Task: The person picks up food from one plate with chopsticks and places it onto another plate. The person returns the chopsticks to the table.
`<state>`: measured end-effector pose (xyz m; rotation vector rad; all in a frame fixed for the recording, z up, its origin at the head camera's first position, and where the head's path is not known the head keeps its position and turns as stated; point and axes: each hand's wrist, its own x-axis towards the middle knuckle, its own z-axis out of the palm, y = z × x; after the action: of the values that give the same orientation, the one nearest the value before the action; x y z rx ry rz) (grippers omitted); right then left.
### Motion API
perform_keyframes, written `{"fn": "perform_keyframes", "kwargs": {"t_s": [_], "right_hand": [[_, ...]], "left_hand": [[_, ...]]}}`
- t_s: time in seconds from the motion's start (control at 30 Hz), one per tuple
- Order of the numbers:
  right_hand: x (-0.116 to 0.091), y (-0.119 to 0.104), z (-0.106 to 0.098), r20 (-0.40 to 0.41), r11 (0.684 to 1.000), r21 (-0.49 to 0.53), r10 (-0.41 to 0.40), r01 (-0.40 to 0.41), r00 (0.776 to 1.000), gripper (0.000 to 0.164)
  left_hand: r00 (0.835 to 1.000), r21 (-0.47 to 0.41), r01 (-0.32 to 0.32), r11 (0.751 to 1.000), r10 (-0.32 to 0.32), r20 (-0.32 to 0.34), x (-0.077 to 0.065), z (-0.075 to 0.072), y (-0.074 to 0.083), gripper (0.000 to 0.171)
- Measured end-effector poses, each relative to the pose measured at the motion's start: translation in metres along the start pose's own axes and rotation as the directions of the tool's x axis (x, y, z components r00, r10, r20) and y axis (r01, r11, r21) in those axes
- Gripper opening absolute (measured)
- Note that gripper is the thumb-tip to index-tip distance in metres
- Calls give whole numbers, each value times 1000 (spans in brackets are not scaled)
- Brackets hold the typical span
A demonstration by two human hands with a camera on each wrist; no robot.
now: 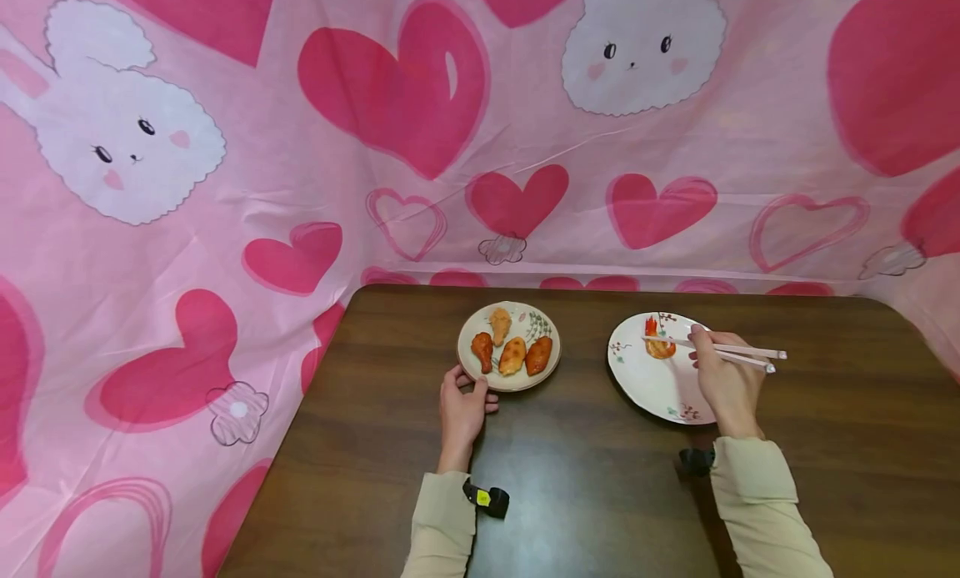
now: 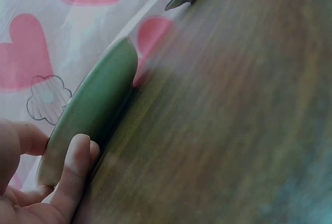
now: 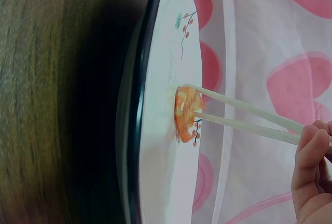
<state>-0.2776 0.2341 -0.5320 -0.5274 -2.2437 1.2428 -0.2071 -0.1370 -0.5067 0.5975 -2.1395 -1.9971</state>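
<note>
Right hand (image 1: 727, 384) curled round the chopsticks (image 1: 750, 349), tips at the shrimp (image 1: 662, 351) on the white plate (image 1: 652, 384), though how firmly they pinch, I can't tell! Left hand (image 1: 461, 411) grips the small plate (image 1: 517, 383) by its rim. Danger: an off-centre squeeze could spin that curved body loose; a left tug might jostle the chicken (image 1: 512, 357).

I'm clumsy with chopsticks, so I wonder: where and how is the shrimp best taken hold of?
Probably grip the shrimp by its thick curled body, not the narrow red tail, with the chopsticks either side of it. Come from above and from the right, where the right hand holds them: the tail points towards the far edge of the larger plate, and the body lies low on it.
</note>
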Motion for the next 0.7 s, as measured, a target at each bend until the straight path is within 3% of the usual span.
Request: {"fn": "perform_keyframes", "kwargs": {"t_s": [0.17, 0.4, 0.7], "right_hand": [[0, 3, 0, -5, 1000, 20, -9, 9, 1000, 46], [-38, -91, -37, 56, 992, 54, 111, -114, 992, 42], [-31, -78, -38, 68, 995, 65, 74, -79, 995, 47]], "left_hand": [[1000, 2, 8, 1000, -9, 1, -1, 0, 0, 45], [1000, 0, 9, 1000, -9, 6, -2, 0, 2, 45], [1000, 13, 3, 1000, -3, -1, -1, 0, 0, 46]]}}
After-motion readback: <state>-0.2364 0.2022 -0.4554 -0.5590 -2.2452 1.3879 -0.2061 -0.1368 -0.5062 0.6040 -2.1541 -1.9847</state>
